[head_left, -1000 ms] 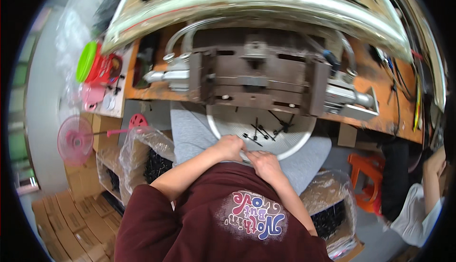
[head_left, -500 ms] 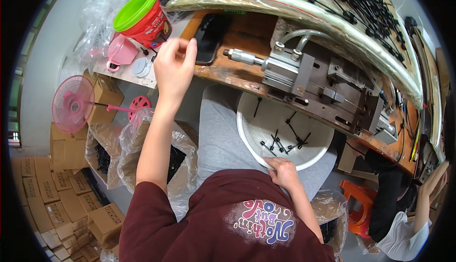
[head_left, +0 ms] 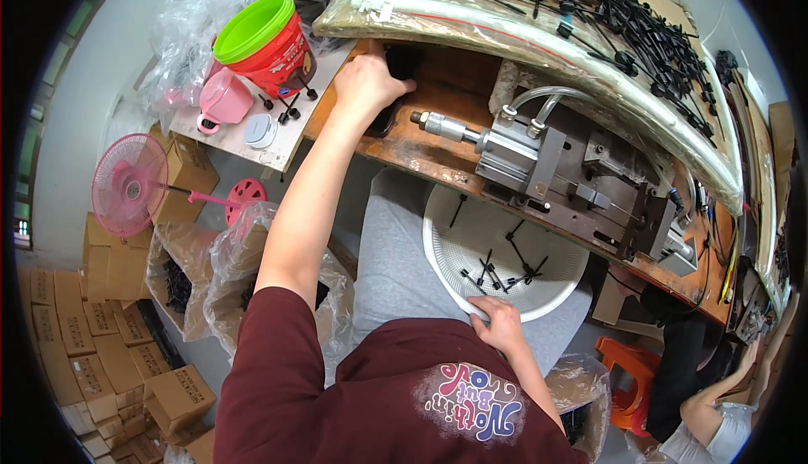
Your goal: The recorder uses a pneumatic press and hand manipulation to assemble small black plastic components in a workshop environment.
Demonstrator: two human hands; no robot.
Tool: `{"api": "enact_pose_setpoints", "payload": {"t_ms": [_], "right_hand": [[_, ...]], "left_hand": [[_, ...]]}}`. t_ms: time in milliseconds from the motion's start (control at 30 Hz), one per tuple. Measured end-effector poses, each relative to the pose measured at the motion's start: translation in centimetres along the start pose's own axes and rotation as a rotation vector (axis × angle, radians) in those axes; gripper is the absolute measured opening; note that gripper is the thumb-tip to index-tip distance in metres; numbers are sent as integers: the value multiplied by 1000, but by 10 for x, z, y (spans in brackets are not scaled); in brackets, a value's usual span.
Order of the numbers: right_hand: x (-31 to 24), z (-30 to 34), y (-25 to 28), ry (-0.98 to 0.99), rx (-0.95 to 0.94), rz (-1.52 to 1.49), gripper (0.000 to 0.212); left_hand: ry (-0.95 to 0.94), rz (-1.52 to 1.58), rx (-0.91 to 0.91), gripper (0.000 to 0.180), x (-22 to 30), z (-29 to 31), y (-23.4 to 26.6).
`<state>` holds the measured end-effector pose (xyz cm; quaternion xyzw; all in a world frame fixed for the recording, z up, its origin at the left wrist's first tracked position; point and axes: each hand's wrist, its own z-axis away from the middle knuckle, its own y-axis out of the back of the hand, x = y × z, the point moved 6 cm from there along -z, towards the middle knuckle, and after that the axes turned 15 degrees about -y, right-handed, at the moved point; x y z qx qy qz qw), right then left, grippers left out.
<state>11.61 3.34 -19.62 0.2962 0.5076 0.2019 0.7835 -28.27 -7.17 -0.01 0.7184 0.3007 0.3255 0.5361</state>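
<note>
My left hand reaches over a black phone lying on the wooden bench and covers part of it. Its thumb sticks out to the right; the other fingers are mostly hidden under the hand, and I see nothing held in it. On my lap rests a white perforated basket with several thin black rod-shaped parts in it. My right hand grips the basket's near rim. Just beyond the basket, a metal clamping fixture with a pneumatic cylinder is mounted on the bench.
A plastic-wrapped raised board bears a heap of black parts. At left stand a red-and-green bucket, a pink cup and a small white case. A pink fan, lined bags and cartons stand lower left. Another person's arm shows lower right.
My left hand has moved forward and right from beside the bucket to over the phone. The right hand stays on the basket rim. The whole view has shifted slightly.
</note>
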Motion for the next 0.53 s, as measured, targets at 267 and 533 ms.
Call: {"api": "enact_pose_setpoints", "payload": {"t_ms": [267,533], "right_hand": [[-19,5,17,130,-30,158,32],[-130,17,178,452,381,36,22]], "left_hand": [[37,36,14,86,-9,-2,-7],[-96,385,200,90,-22,7,11]]}}
